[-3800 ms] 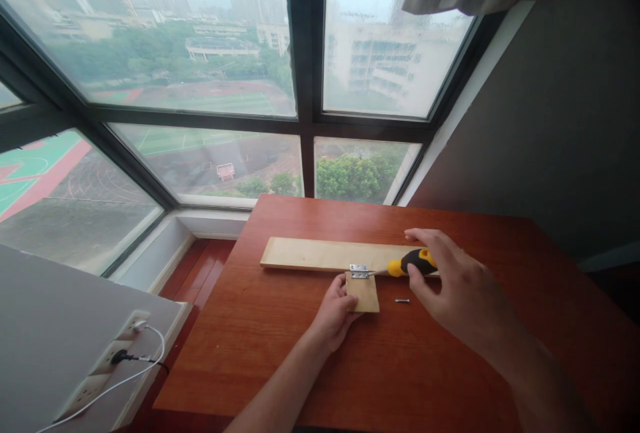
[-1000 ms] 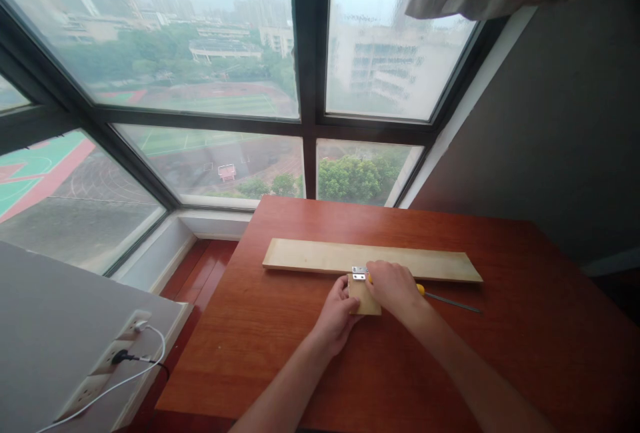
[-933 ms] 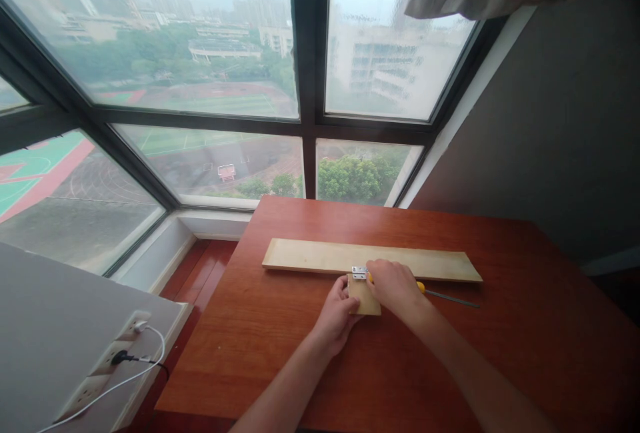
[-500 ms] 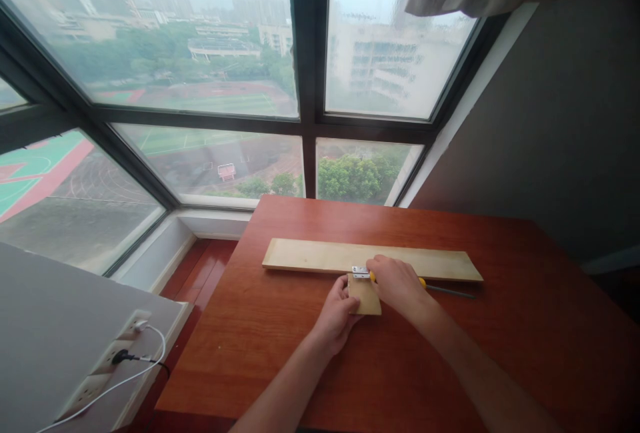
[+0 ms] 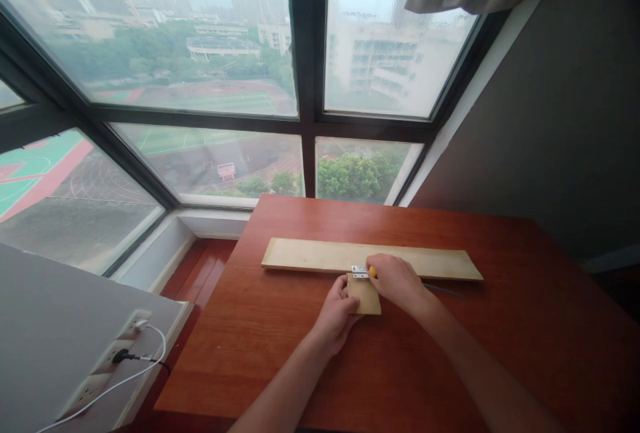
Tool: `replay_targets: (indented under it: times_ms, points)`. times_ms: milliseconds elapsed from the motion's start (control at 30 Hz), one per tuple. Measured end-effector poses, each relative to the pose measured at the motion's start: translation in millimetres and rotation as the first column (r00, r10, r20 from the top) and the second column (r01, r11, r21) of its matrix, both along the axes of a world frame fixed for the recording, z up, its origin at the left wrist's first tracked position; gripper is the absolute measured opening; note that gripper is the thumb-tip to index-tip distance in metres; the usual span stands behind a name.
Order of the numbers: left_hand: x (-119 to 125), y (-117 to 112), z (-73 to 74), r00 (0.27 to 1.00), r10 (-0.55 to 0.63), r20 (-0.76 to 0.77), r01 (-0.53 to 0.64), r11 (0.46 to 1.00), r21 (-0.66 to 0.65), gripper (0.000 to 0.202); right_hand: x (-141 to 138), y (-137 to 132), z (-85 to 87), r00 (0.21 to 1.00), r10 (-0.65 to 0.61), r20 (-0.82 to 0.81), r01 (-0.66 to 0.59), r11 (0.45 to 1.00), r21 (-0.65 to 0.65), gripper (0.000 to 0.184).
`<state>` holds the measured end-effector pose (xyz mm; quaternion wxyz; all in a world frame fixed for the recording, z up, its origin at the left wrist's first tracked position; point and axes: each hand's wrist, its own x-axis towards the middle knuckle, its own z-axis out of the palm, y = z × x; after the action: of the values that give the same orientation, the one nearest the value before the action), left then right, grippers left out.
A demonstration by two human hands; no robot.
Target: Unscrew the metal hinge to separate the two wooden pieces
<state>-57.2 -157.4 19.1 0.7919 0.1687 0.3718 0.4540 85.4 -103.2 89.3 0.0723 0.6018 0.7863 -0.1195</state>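
My left hand (image 5: pixel 336 316) grips a small pale wooden board (image 5: pixel 367 298) by its left side, thumb on top and fingers beneath. A silver metal hinge (image 5: pixel 359 272) with screw holes lies along the board's far edge. Closed round a screwdriver (image 5: pixel 373 273), my right hand (image 5: pixel 397 283) is at the hinge's right end, fingertips close to it. The yellow handle shows at the fingers, while the thin shaft points away to the right, behind the hand. Whether a screw is between the fingertips is hidden.
Just beyond the hands a long pale plank (image 5: pixel 310 256) lies across the reddish-brown table (image 5: pixel 250 353). Large windows (image 5: pixel 200 159) stand behind. At the lower left, a white cable (image 5: pixel 163 339) and a black plug (image 5: pixel 120 356) are in wall sockets.
My right hand has turned slightly, and the screwdriver with it: its yellow part right of the hand is now covered and less shaft shows. My left hand keeps its hold.
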Motion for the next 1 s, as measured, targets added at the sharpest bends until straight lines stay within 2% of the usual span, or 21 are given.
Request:
replay_targets:
  times_ms: [233, 467, 733, 867, 1000]
  points:
    - [0, 0, 1.3, 1.000, 0.005, 0.004, -0.005, 1.000, -0.006, 0.050, 2, -2, 1.4, 0.998, 0.040, -0.053, -0.039, 0.999, 0.003, 0.013]
    - [0, -1, 1.4, 1.000, -0.002, -0.001, 0.002, 1.000, -0.008, 0.049, 9, -3, 3.6, 0.995, 0.027, -0.096, -0.026, 1.000, 0.015, 0.012]
    - [1, -1, 2.0, 1.000, 0.010, 0.000, -0.010, 1.000, -0.001, 0.049, 19, -8, -9.5, 0.995, -0.002, -0.104, 0.002, 1.000, -0.005, 0.017]
    - [0, -1, 3.2, 1.000, 0.002, -0.012, -0.002, 1.000, 0.003, 0.050, 30, -10, -15.4, 0.995, -0.021, -0.098, 0.019, 1.000, -0.022, 0.016]
    - [0, -1, 3.5, 1.000, -0.007, -0.020, 0.007, 1.000, 0.003, 0.050, 54, -12, -18.4, 0.994, -0.032, -0.107, 0.029, 0.999, -0.027, 0.015]
